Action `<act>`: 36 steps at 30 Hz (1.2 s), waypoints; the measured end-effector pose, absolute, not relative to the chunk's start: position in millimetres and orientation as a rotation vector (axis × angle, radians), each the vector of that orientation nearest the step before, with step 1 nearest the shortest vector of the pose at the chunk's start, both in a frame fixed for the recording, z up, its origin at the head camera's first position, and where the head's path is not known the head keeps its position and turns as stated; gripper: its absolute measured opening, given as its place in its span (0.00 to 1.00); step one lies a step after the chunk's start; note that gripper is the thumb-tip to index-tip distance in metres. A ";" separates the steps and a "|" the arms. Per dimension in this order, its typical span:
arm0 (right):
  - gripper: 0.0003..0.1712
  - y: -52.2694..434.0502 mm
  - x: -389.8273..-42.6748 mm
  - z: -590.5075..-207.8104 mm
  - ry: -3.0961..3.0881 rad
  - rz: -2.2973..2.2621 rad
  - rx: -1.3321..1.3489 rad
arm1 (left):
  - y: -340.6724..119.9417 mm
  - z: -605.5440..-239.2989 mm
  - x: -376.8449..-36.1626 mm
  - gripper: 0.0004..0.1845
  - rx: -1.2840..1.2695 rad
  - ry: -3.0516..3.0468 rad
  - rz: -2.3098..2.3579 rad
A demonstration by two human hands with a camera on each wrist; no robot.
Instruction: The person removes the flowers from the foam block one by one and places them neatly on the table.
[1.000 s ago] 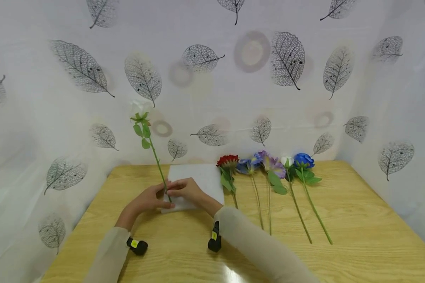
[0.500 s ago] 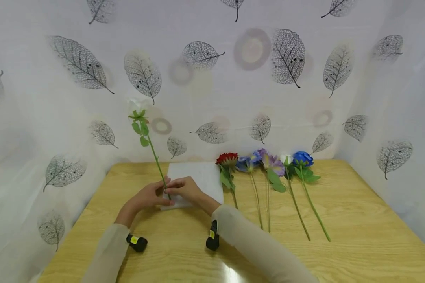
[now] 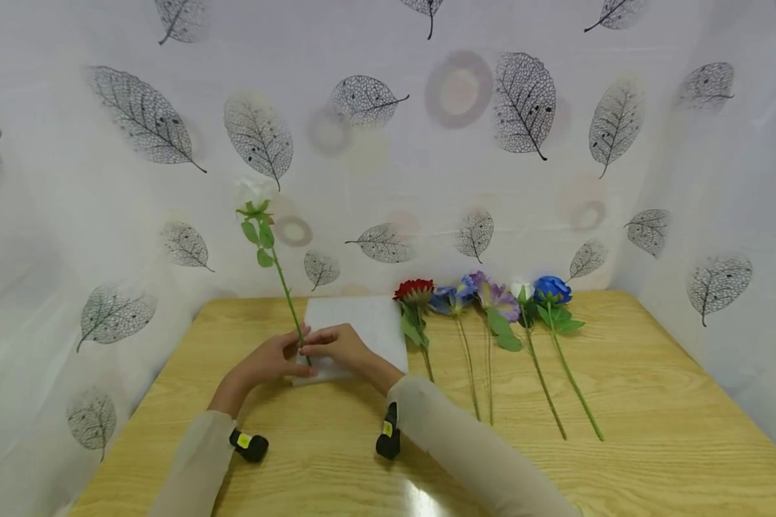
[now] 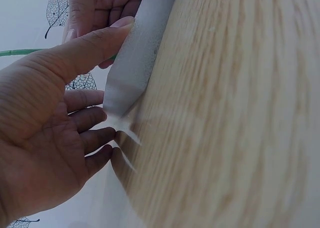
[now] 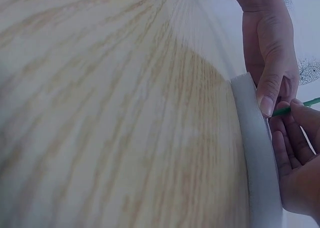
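A white rose (image 3: 253, 192) on a long green stem (image 3: 286, 291) stands nearly upright, leaning a little left, with its foot at the near left part of a white foam block (image 3: 371, 323). My right hand (image 3: 326, 346) pinches the stem low down; in the right wrist view the stem (image 5: 300, 105) runs between that hand's fingers (image 5: 295, 138). My left hand (image 3: 278, 360) rests at the block's near left corner. Its thumb (image 4: 100, 40) presses on the foam's (image 4: 132, 67) edge and its other fingers lie relaxed beside the block.
Several artificial flowers lie side by side right of the block, from a red one (image 3: 415, 292) to a blue rose (image 3: 552, 289), stems toward me. The wooden table (image 3: 653, 416) is enclosed by a leaf-print curtain (image 3: 524, 108) at the back and both sides.
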State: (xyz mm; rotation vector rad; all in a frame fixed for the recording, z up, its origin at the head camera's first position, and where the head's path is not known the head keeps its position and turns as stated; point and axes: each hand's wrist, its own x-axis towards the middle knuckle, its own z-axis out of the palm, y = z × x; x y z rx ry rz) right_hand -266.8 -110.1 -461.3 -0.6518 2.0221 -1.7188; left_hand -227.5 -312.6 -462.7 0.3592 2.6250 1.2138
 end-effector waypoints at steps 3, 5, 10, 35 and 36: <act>0.12 -109.5 -266.5 -461.8 2.012 -1.713 -0.638 | -312.4 -462.4 -226.7 0.55 0.356 2.643 1.193; 0.12 -109.4 -266.4 -462.8 2.002 -1.712 -0.635 | -311.6 -462.2 -225.9 0.55 0.351 2.652 1.180; 0.12 -109.4 -266.3 -463.9 1.984 -1.716 -0.626 | -311.5 -462.3 -223.9 0.55 0.349 2.643 1.189; 0.12 -109.6 -269.2 -460.8 1.951 -1.764 -0.590 | -311.5 -460.8 -228.7 0.56 0.347 2.621 1.225; 0.12 -109.7 -269.1 -460.8 1.949 -1.766 -0.592 | -311.4 -461.0 -228.7 0.56 0.346 2.622 1.228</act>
